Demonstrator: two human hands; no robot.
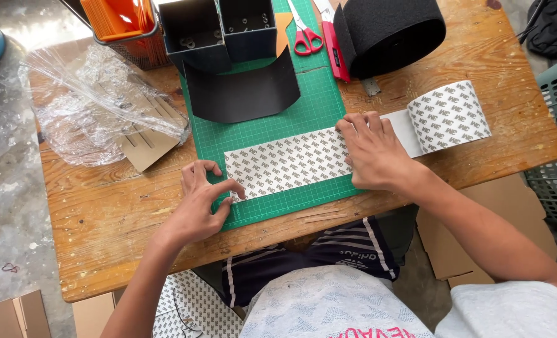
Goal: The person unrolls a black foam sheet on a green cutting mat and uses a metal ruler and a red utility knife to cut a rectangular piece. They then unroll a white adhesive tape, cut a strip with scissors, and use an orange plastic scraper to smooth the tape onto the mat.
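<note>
Tape strip (pixel 288 164) is pinned flat on the green mat (pixel 316 106): left hand (pixel 198 203) pinches its near-left corner, right hand (pixel 373 153) is pressed open-palmed on its right end.

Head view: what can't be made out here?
- Patterned tape strip: the part under the right hand is hidden; whether it is stuck to the green cutting mat cannot be told.
- Tape roll: its core faces away.
- Black foam roll: its top is cut off by the frame edge.
- Left hand: fingers cover the strip's corner.
- Black boxes: small parts inside, too small to tell.
</note>
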